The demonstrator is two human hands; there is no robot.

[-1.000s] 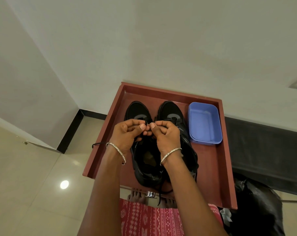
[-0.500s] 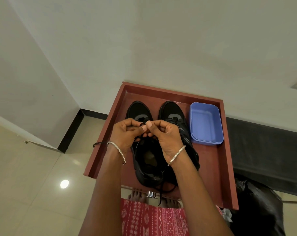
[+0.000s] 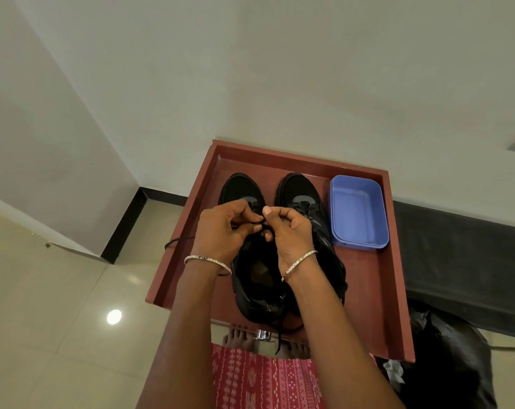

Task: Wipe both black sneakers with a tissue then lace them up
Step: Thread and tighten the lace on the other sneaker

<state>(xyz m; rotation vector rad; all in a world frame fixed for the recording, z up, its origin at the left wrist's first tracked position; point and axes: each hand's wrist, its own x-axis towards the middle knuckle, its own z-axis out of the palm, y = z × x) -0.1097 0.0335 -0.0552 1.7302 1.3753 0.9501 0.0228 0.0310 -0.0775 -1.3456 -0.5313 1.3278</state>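
Both black sneakers sit side by side in a red-brown tray [image 3: 368, 290], toes away from the person, heels near the front rim. L sneaker [image 3: 241, 187] is on the tray's left half, w/ R sneaker [image 3: 298, 188] just beside it, approx. centre. Whether their sides touch lower down is hidden by the wrists, can't tell. L hand [image 3: 219, 231] and R hand [image 3: 290, 236] meet over the L sneaker's tongue area, knuckles up, fingers curled. Both pinch a thin black lace [image 3: 252, 222]: L thumb + forefinger nip it from one side, R thumb + forefinger from the other. The fingertips nearly touch, w/ a short stretch of lace taut btw them, so the grip is narrow on both hands. One lace end trails left past the L wrist and over the tray's left rim. Another strand hangs off the front rim, down by a small metal knob [image 3: 263, 335]. L sneaker's opening shows dark btw the wrists, insole w/ a paler patch. R sneaker's laces show crossed near its toe; its rear is mostly behind the R wrist. Each wrist has a thin silver bangle [image 3: 206, 260]. Blue tub [image 3: 358, 214] stands in the tray's right rear corner, just beside the R sneaker, apart from the hands. Below the tray are bare toes [image 3: 235, 339] and red patterned cloth [image 3: 265, 379]. Black bag [image 3: 451, 364] sits at lower right w/ a white crumpled scrap [image 3: 393, 371] by it; tissue or not, can't tell. Pale floor tiles [image 3: 44, 320], white wall [image 3: 250, 69] behind.
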